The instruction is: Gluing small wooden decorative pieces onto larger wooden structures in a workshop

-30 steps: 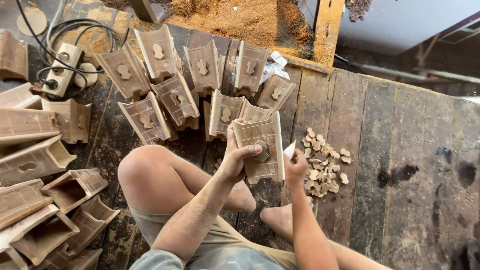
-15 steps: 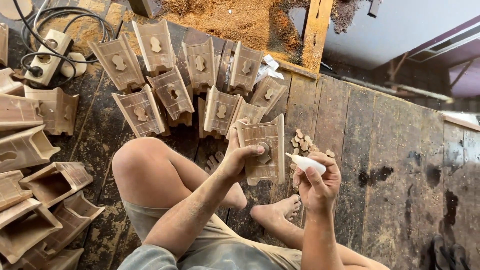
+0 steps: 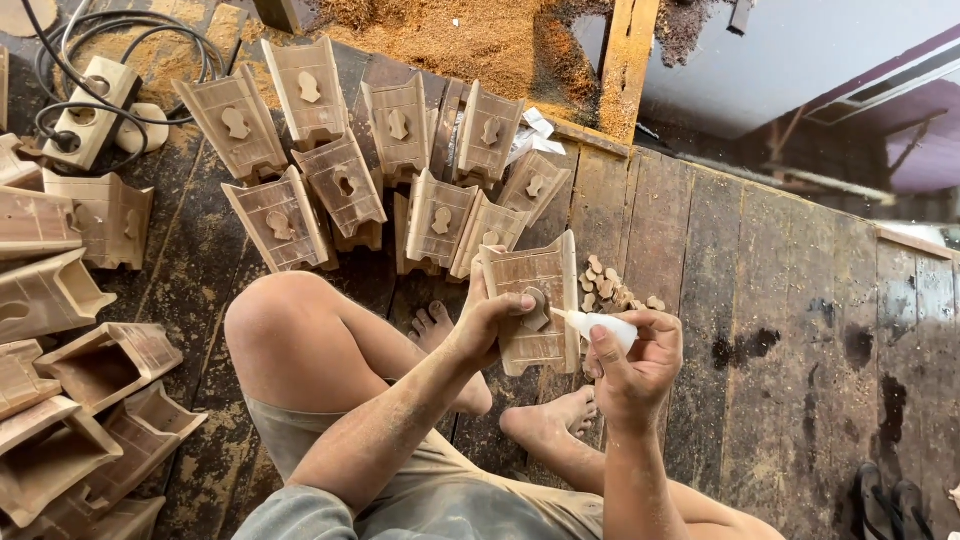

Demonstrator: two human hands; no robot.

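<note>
Nearest the camera, the person sits on the plank floor (image 3: 780, 300) with a bent knee raised and bare feet tucked in below the work. The right hand (image 3: 632, 365) is closed around a small white glue bottle (image 3: 598, 325), its nozzle pointing left and touching the face of a wooden trough-shaped piece (image 3: 530, 300) beside the inlay. The left hand (image 3: 490, 322) wraps that piece from its left edge, fingers behind and the thumb pressed flat on a small shaped wooden inlay (image 3: 537, 308) set in its middle; the piece stands upright, just above the feet. Just behind the glue bottle, a heap of small wooden cut-outs (image 3: 610, 285) lies on the floor. To the left, more trough-shaped pieces (image 3: 70, 380) lie on their sides, open faces showing. Farther off, a cluster of finished pieces with inlays (image 3: 350, 150) stands leaning together. At the far left lies a power strip with dark cables (image 3: 85, 115), and beyond everything a mound of sawdust (image 3: 470, 40) lies against a wooden beam (image 3: 625, 65).
</note>
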